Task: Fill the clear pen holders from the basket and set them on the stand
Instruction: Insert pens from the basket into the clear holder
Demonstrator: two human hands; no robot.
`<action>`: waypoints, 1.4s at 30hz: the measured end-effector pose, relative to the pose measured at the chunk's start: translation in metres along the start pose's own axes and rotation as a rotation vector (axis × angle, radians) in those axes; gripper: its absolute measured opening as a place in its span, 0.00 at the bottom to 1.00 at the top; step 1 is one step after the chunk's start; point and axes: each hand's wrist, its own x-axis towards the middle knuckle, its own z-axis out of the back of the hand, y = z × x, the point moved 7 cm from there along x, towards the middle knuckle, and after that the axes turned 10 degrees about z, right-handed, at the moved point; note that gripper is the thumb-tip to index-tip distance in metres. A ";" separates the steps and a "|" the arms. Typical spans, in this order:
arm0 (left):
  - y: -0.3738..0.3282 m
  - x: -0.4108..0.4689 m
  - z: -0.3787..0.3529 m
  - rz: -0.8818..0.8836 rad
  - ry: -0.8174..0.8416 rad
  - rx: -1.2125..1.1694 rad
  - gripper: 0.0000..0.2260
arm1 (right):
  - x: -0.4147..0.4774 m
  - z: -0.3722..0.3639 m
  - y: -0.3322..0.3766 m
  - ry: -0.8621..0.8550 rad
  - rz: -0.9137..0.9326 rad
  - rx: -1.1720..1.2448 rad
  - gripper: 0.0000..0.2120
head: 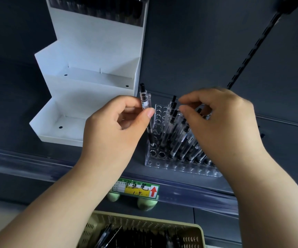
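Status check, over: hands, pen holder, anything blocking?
Left hand pinches clear black-tipped pen, tip at a left-side hole of clear plastic pen holder. Right hand over the seated pens, grip unclear. Holder part-filled, beside white stepped stand. Nothing blocking.

Shelf [279, 140]: stand [94, 97] left, holder [180, 169] just right of it, pens [176, 140] in its right holes, pen [145, 104] over its left corner; label [135, 188] on front edge; basket [144, 222] below.

White stand [98, 51], clear holder [180, 170] of clear-and-black pens [178, 140], dark grey shelf [279, 140], perforated yellow-green basket [144, 222], green-and-yellow label [135, 189] with red arrow [153, 191].
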 end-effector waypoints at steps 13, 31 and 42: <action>-0.003 -0.001 -0.005 -0.011 0.043 -0.028 0.04 | -0.002 -0.002 0.012 0.059 0.099 -0.068 0.17; -0.005 -0.005 -0.033 -0.097 0.149 0.103 0.09 | -0.003 0.005 0.004 0.018 0.052 -0.030 0.16; 0.016 -0.006 -0.045 -0.078 0.194 0.343 0.07 | -0.004 0.008 0.002 0.018 0.040 -0.028 0.15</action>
